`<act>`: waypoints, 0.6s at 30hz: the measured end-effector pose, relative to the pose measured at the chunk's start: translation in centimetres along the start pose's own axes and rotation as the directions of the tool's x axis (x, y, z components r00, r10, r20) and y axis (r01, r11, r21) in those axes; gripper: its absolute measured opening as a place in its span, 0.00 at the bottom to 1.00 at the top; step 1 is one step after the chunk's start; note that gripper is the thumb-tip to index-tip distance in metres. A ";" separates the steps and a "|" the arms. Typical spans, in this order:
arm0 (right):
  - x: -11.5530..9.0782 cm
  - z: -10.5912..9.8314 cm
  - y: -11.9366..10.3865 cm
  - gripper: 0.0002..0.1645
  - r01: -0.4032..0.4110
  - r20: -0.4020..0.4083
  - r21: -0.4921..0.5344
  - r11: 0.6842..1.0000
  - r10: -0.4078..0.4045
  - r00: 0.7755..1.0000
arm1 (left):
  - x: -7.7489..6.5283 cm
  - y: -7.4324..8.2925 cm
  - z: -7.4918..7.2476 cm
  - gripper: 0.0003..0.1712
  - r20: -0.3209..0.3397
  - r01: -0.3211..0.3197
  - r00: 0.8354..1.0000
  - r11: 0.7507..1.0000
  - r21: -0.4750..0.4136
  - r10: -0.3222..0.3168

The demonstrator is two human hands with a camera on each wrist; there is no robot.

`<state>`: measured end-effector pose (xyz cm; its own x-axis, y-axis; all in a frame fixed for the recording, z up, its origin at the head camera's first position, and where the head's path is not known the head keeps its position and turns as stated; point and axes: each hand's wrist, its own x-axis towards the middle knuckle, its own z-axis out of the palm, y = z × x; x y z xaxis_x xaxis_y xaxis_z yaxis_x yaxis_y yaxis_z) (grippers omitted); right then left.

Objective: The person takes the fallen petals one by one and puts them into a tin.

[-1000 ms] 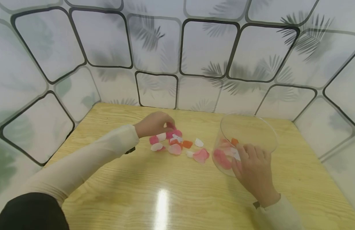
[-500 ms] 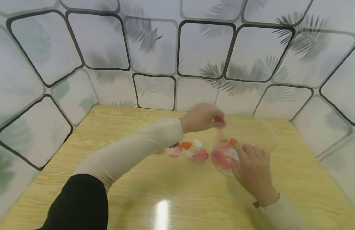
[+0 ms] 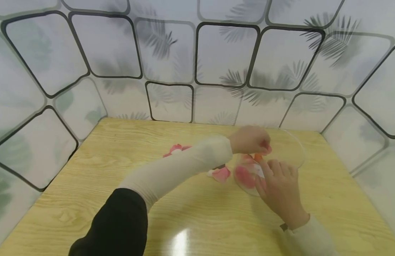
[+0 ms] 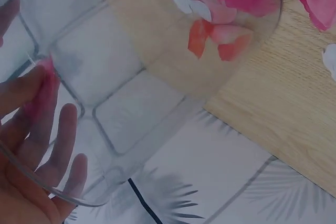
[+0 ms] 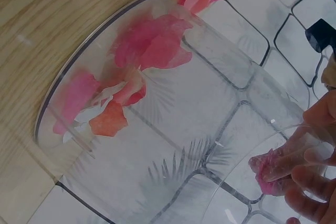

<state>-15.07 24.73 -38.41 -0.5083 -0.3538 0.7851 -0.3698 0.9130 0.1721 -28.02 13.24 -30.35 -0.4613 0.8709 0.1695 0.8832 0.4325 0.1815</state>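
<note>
My left hand is at the mouth of a clear round container, pinching a pink flower petal between thumb and fingers. Through the see-through wall, the right wrist view also shows this crumpled pink petal. On the near side, my right hand holds the container, its fingers over the upper part and its thumb along the left. Pink petals, an orange petal and white ones lie at the container's bottom. The right hand itself does not show in the right wrist view.
Left of the container, loose pink petals lie on the wooden table. More petals show beyond the left sleeve, which covers part of the pile. A patterned backdrop encloses the table's back and sides.
My left hand has left the petal pile with a pink petal and travelled right to the container's mouth. The right hand has kept its hold on the container.
</note>
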 end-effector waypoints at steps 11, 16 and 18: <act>-0.1 -0.1 0.1 0.31 -0.002 0.045 -0.016 1.000 0.003 0.999 | -0.3 0.6 -0.1 0.26 0.122 -0.007 0.992 0.994 -0.108 0.020; 0.0 -0.1 0.1 0.31 0.003 0.044 -0.015 1.000 -0.002 0.999 | -1.1 0.0 -0.1 0.24 -0.032 -0.002 0.999 0.992 -0.129 -0.002; 0.0 -0.2 0.1 0.30 0.004 0.052 -0.019 1.000 -0.003 0.999 | -1.7 -0.4 -0.3 0.24 -0.098 -0.010 0.995 0.992 -0.129 -0.003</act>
<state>-14.94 24.87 -38.32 -0.5468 -0.3663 0.7529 -0.3569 0.9154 0.1862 -27.55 11.50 -30.42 -0.4699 0.8427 0.2628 0.8693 0.3902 0.3033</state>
